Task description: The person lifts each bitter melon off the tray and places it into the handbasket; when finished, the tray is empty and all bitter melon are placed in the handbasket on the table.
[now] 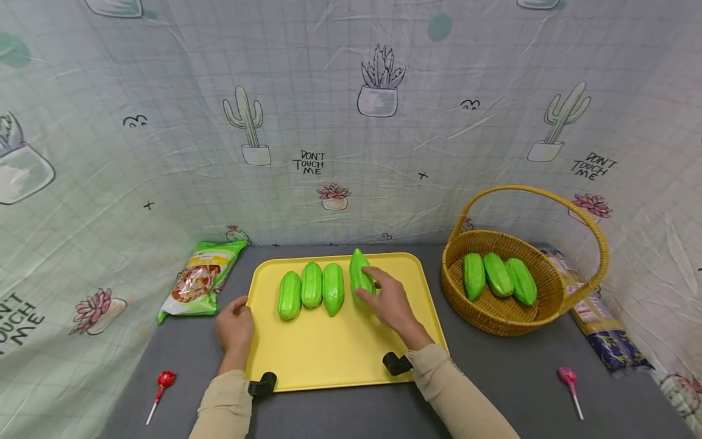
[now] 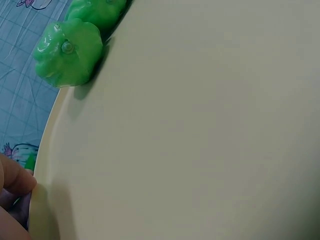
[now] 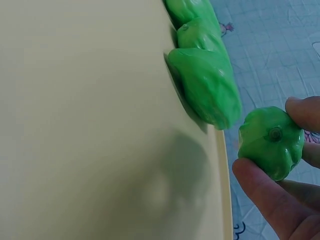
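My right hand (image 1: pixel 390 303) pinches a green ridged gourd (image 1: pixel 359 271) between thumb and fingers. In the right wrist view this gourd (image 3: pixel 272 142) hangs above the tray surface and casts a shadow there. To its left, three similar gourds (image 1: pixel 312 285) lie side by side on the yellow tray (image 1: pixel 329 366); two of them (image 2: pixel 70 52) show in the left wrist view. My left hand (image 1: pixel 236 329) grips the tray's left rim, its fingertips (image 2: pixel 22 182) at the edge. The undersides of its fingers are partly hidden.
A wicker basket (image 1: pixel 504 326) with a tall handle stands right of the tray, with three green gourds inside. Behind it lies a long pack (image 1: pixel 600 329). A green snack bag (image 1: pixel 200 277) lies at left. Lollipops, one red (image 1: pixel 166 379) and one pink (image 1: pixel 567 375), flank the tray.
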The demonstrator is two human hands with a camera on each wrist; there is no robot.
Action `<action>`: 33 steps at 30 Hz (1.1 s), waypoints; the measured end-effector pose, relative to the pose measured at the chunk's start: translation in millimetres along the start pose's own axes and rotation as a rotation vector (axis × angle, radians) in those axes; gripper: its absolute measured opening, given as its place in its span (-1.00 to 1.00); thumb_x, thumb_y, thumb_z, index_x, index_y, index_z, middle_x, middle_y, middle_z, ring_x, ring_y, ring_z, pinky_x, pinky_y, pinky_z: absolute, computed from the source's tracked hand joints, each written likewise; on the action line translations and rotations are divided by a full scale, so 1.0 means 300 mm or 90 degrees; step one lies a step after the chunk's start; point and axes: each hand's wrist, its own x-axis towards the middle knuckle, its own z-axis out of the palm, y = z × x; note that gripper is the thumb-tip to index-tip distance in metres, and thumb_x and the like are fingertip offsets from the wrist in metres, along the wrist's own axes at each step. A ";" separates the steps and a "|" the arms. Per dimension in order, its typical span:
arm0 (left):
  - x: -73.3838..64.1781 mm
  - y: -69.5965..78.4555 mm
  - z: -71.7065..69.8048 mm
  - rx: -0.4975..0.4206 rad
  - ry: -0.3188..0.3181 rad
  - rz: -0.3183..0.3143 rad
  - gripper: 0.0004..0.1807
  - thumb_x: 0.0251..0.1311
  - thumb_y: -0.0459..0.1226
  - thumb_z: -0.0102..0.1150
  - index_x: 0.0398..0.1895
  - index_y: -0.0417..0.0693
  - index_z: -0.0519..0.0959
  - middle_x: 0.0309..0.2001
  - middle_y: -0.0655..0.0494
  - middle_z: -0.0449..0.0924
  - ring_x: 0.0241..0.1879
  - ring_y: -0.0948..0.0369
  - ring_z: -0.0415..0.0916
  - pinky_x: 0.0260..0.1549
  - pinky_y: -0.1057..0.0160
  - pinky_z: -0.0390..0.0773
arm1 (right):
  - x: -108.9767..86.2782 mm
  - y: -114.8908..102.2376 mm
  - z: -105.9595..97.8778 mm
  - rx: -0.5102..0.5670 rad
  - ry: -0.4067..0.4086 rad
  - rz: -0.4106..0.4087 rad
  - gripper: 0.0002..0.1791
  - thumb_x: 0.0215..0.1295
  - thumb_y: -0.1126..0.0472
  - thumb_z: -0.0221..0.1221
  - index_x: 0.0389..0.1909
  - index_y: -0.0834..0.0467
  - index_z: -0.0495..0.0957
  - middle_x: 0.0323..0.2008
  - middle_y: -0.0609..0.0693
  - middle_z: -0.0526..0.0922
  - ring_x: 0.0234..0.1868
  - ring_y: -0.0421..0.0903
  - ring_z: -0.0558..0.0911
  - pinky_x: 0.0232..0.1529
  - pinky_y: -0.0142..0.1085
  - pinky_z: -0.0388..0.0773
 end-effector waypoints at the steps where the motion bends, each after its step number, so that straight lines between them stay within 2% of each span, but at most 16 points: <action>1: 0.000 0.001 0.000 -0.001 0.000 0.001 -0.58 0.44 -0.38 -0.13 0.22 -0.27 0.60 0.17 -0.33 0.61 0.14 -0.19 0.53 0.12 -0.15 0.50 | 0.000 -0.001 -0.004 0.000 0.002 0.000 -0.39 0.32 0.11 0.35 0.37 0.14 0.50 0.37 0.17 0.53 0.10 0.24 0.69 -0.02 0.00 0.69; 33: -0.004 0.011 -0.005 -0.006 -0.017 -0.006 -0.57 0.45 -0.38 -0.16 0.25 -0.28 0.58 0.20 -0.35 0.57 0.19 -0.22 0.49 0.16 -0.19 0.46 | 0.000 0.007 -0.108 -0.004 0.037 -0.005 -0.37 0.32 0.12 0.35 0.39 0.16 0.48 0.38 0.23 0.50 0.12 0.31 0.67 -0.07 0.00 0.71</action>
